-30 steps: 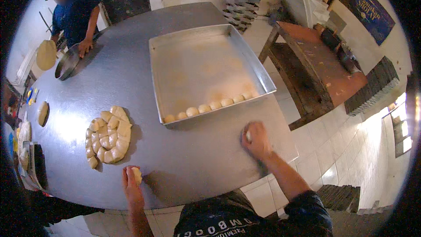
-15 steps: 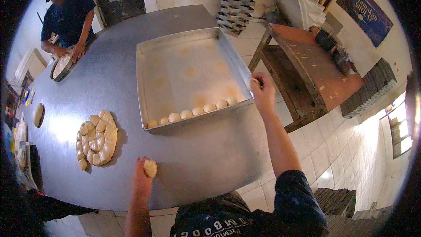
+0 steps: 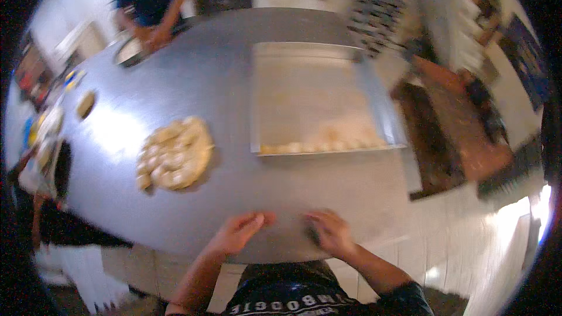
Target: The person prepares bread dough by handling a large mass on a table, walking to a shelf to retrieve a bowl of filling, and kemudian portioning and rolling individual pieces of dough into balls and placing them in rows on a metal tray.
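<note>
My left hand [image 3: 246, 231] and my right hand [image 3: 331, 233] hover low over the near part of the steel table [image 3: 134, 210], a short gap between them. Motion blurs their fingers, so whether either holds dough is unclear. Beyond my left hand lies a clump of cut dough pieces [image 3: 171, 155] on the steel. A large metal tray [image 3: 313, 82] sits farther up to the right, with a row of pale dough balls [image 3: 295, 145] along its near inside edge.
A co-worker [image 3: 149, 0] stands at the far left with both hands at a round pan [image 3: 127, 54]. An oblong dough piece [image 3: 86, 105] and assorted items [image 3: 47, 129] lie along the left side. Right of the table stands a wooden bench [image 3: 483, 155]; stacked trays [image 3: 374, 17] are behind.
My right hand has come down from the tray's right side toward my left hand. The dough seen in my left hand earlier is no longer distinguishable. The view has shifted and blurred.
</note>
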Demonstrator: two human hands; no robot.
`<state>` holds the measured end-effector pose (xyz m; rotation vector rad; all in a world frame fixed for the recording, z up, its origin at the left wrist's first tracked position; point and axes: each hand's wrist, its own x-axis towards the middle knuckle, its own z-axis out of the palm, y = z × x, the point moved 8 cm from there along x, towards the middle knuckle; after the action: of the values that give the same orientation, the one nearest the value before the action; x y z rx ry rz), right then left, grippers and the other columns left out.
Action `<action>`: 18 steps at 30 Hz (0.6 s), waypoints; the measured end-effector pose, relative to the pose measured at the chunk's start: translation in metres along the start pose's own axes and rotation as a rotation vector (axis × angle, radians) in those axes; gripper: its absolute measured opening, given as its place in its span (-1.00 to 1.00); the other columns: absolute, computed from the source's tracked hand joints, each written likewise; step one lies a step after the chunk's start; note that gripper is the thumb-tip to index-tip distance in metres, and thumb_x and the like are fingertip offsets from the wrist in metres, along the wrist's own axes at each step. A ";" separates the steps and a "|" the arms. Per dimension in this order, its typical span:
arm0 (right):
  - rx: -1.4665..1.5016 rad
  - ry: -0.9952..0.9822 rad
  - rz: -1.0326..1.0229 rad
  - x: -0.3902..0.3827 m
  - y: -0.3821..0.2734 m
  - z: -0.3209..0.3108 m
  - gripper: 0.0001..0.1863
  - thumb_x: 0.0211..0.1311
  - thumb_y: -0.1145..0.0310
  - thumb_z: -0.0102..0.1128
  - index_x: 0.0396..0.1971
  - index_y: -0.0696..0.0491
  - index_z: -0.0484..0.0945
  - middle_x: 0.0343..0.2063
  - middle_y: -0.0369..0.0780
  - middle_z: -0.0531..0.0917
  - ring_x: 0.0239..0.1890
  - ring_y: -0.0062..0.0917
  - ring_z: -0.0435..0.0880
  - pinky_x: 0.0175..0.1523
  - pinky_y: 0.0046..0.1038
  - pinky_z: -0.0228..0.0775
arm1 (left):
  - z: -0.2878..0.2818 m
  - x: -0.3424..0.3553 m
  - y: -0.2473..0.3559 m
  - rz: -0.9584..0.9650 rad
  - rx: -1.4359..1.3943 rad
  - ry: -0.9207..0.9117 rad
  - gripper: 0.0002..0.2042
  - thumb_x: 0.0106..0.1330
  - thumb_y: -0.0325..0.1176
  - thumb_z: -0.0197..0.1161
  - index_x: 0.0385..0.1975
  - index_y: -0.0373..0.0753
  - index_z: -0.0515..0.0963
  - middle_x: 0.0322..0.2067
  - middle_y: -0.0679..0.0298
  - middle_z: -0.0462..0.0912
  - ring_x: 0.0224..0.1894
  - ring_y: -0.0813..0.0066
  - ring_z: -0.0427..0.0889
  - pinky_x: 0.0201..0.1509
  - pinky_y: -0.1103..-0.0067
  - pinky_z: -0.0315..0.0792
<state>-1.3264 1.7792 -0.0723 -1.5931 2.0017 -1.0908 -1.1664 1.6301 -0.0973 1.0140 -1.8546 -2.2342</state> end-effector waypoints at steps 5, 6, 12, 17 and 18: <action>-0.856 0.085 -0.020 -0.013 0.039 -0.028 -0.59 0.10 0.24 0.03 0.01 -0.07 0.42 0.04 -0.09 0.40 0.15 -0.18 0.27 0.22 -0.02 -0.03 | -0.206 -0.070 0.002 0.246 0.838 1.263 -0.52 0.24 -0.32 0.13 0.16 -0.27 0.29 -0.05 0.06 0.41 -0.01 0.11 0.38 0.13 0.28 0.25; -0.763 0.197 0.091 0.012 0.034 -0.032 -0.58 0.09 0.25 0.04 -0.01 -0.02 0.41 0.03 -0.06 0.40 0.14 -0.14 0.28 0.23 -0.03 -0.03 | -0.230 -0.071 -0.001 0.212 0.836 1.318 -0.49 0.20 -0.31 0.16 0.17 -0.26 0.28 -0.03 0.04 0.38 0.01 0.07 0.35 0.13 0.25 0.24; -0.525 0.114 -0.029 -0.005 0.011 0.034 -0.73 -0.01 0.37 0.17 -0.27 0.12 0.43 -0.28 -0.02 0.46 -0.15 -0.08 0.39 0.06 -0.08 0.16 | -0.289 -0.049 -0.018 0.101 0.922 1.384 -0.38 0.12 -0.30 0.22 0.21 -0.25 0.21 -0.01 0.02 0.35 0.04 -0.01 0.31 0.15 0.24 0.22; -0.645 0.537 0.295 -0.002 0.068 -0.088 -0.79 -0.17 0.41 0.21 -0.48 0.07 0.41 -0.44 -0.11 0.45 -0.30 -0.16 0.39 -0.17 -0.19 0.21 | -0.310 -0.027 -0.029 0.490 0.850 1.120 -0.51 0.19 -0.46 0.09 0.16 -0.29 0.26 -0.04 -0.03 0.45 -0.01 0.05 0.43 0.13 0.37 0.28; -0.574 0.542 0.365 0.014 0.081 -0.094 -0.80 -0.18 0.41 0.21 -0.48 0.08 0.42 -0.44 -0.11 0.45 -0.30 -0.18 0.40 -0.18 -0.21 0.22 | -0.282 -0.020 -0.031 0.497 0.641 1.021 -0.56 0.23 -0.43 0.05 0.14 -0.32 0.27 -0.03 -0.01 0.45 0.00 0.12 0.44 0.11 0.40 0.30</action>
<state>-1.4484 1.8036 -0.0705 -1.1330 3.0352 -0.9130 -0.9943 1.4064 -0.1320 1.2179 -1.9295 -0.5946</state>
